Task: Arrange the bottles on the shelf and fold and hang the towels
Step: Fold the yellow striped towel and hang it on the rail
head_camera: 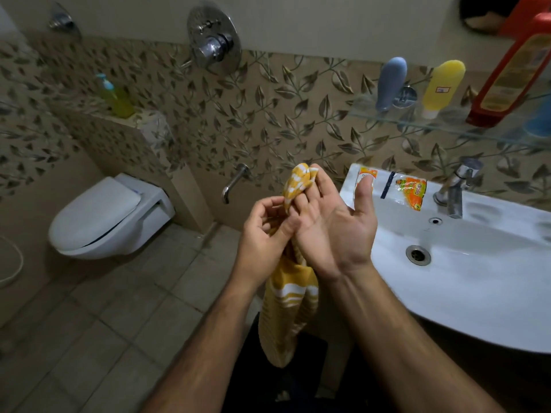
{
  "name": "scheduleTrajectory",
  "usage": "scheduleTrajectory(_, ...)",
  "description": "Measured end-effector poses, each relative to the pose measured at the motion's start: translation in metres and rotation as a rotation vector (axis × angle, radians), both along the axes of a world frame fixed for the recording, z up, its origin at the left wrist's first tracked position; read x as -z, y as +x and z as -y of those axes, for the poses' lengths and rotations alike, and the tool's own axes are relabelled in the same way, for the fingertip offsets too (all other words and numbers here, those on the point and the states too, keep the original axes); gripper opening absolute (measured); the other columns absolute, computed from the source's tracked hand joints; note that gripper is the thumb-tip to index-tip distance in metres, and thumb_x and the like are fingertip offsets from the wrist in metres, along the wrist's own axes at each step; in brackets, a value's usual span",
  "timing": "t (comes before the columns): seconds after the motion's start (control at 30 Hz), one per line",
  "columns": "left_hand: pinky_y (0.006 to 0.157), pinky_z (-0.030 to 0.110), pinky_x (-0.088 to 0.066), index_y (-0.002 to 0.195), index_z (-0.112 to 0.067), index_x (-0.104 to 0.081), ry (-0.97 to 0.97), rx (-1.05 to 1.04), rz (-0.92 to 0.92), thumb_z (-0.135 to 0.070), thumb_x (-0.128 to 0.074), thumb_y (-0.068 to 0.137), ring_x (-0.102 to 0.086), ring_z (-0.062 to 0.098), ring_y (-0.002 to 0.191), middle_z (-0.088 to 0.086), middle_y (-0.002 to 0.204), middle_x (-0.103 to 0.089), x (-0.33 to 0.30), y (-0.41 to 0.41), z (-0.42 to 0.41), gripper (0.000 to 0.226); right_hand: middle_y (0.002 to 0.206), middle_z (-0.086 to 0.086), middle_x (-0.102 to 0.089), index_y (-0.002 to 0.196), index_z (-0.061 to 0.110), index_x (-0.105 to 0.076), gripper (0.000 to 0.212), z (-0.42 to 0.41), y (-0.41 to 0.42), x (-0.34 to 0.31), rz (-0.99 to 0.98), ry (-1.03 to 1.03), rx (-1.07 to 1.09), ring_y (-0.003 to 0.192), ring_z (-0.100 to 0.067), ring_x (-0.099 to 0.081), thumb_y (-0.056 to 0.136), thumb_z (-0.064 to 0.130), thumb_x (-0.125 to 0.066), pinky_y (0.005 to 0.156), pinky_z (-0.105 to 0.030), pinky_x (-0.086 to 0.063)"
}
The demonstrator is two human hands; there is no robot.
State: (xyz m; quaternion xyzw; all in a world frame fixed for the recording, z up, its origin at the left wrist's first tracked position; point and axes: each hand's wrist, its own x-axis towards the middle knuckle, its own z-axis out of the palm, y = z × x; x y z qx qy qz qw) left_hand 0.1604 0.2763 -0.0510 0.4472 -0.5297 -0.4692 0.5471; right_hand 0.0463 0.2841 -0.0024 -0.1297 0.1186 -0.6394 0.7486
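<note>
Both hands gripped the yellow striped towel (287,308) at frame centre. The left hand (265,231) pinched it with curled fingers; the right hand (334,231) curled its fingers round the top, thumb raised. Bottles (441,87) stood on the glass shelf (447,126) at two o'clock.

Dim, soft indoor light; wide-angle bending at edges; corners blurred.

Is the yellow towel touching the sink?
Apart. The head view shows the yellow towel hanging from both hands, left hand and right hand, with dark floor showing between it and the sink rim.
</note>
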Motion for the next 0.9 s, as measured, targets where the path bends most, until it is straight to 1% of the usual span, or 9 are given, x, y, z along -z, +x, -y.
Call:
scheduleTrajectory(0.13,0.074,0.015,-0.049,0.092,-0.022,-0.063,-0.017,-0.019,0.024,-0.017,-0.066,0.089,-0.064,-0.002,0.082,-0.007,0.087,-0.068,-0.006,0.011,0.016,0.006,0.146,-0.008,-0.041,0.154,0.007,-0.022,0.093,-0.005,0.013,0.003,0.027,-0.04,-0.008,0.137,-0.019,-0.038,0.086,0.07,-0.034,0.118,-0.034,-0.024)
scheduleTrajectory(0.2,0.073,0.02,-0.049,0.084,-0.021,-0.065,-0.041,-0.036,0.085,-0.014,-0.062,0.092,-0.062,0.001,0.077,-0.009,0.079,-0.067,-0.004,0.015,0.022,0.011,0.156,-0.008,-0.034,0.155,0.011,-0.022,0.093,-0.009,0.014,0.008,-0.022,-0.04,0.004,0.144,-0.02,-0.032,0.084,0.066,-0.045,0.121,-0.036,-0.02)
scheduleTrajectory(0.3,0.069,0.021,-0.047,0.077,-0.024,-0.063,-0.091,-0.088,0.164,-0.022,-0.054,0.093,-0.057,0.002,0.071,-0.011,0.072,-0.064,-0.004,0.022,0.029,0.018,0.151,-0.007,-0.045,0.147,0.018,-0.036,0.088,-0.014,0.012,0.016,-0.216,-0.096,0.014,0.138,-0.016,-0.044,0.074,0.045,-0.077,0.115,-0.032,-0.034)
scheduleTrajectory(0.43,0.069,0.028,-0.049,0.083,-0.016,-0.061,0.038,-0.037,0.142,-0.024,-0.041,0.103,-0.059,0.01,0.073,0.0,0.075,-0.062,-0.02,0.027,0.031,0.03,0.133,0.0,-0.062,0.136,0.025,-0.055,0.057,-0.012,-0.001,0.031,-1.282,-0.175,0.386,0.122,-0.01,-0.059,0.082,0.007,-0.054,0.106,-0.039,-0.048)
scheduleTrajectory(0.53,0.071,0.036,-0.047,0.085,-0.012,-0.062,0.02,0.107,0.227,-0.035,-0.046,0.1,-0.057,0.016,0.074,0.005,0.076,-0.058,-0.026,0.027,0.025,0.032,0.101,0.01,-0.072,0.11,0.021,-0.072,0.027,-0.01,-0.013,0.039,-1.684,-0.213,0.643,0.095,-0.006,-0.068,0.085,0.01,-0.067,0.085,-0.039,-0.057)
scheduleTrajectory(0.63,0.056,0.02,-0.04,0.071,-0.026,-0.054,-0.102,0.197,0.404,-0.047,-0.073,0.079,-0.047,-0.002,0.058,-0.016,0.061,-0.053,-0.021,0.03,0.018,0.029,0.076,0.006,-0.069,0.085,0.019,-0.072,0.007,-0.004,-0.023,0.026,-1.854,-0.229,0.775,0.074,-0.013,-0.064,0.081,0.023,-0.068,0.065,-0.039,-0.056)
scheduleTrajectory(0.73,0.056,0.027,-0.042,0.071,-0.028,-0.053,-0.214,0.003,0.51,-0.008,-0.081,0.071,-0.049,0.001,0.059,-0.014,0.064,-0.054,-0.005,0.031,0.022,0.035,0.068,0.002,-0.052,0.063,0.022,-0.052,0.017,0.004,-0.028,0.012,-1.992,-0.366,0.817,0.073,-0.018,-0.047,0.074,0.034,-0.055,0.061,-0.03,-0.035)
scheduleTrajectory(0.8,0.058,0.032,-0.047,0.077,-0.023,-0.058,-0.218,-0.124,0.503,0.003,-0.071,0.073,-0.056,0.009,0.065,-0.009,0.072,-0.06,0.004,0.029,0.026,0.029,0.062,0.007,-0.038,0.058,0.024,-0.034,0.023,0.005,-0.027,0.004,-1.948,-0.42,0.783,0.067,-0.015,-0.037,0.071,0.031,-0.052,0.057,-0.028,-0.024)
scheduleTrajectory(0.9,0.065,0.032,-0.052,0.082,-0.02,-0.062,-0.154,-0.263,0.529,-0.006,-0.073,0.077,-0.061,0.013,0.075,-0.003,0.082,-0.063,0.027,0.032,0.027,0.019,0.05,0.011,-0.033,0.053,0.024,-0.034,0.027,0.011,-0.037,-0.007,-1.706,-0.339,0.637,0.053,-0.006,-0.034,0.069,0.016,-0.054,0.051,-0.025,-0.026)
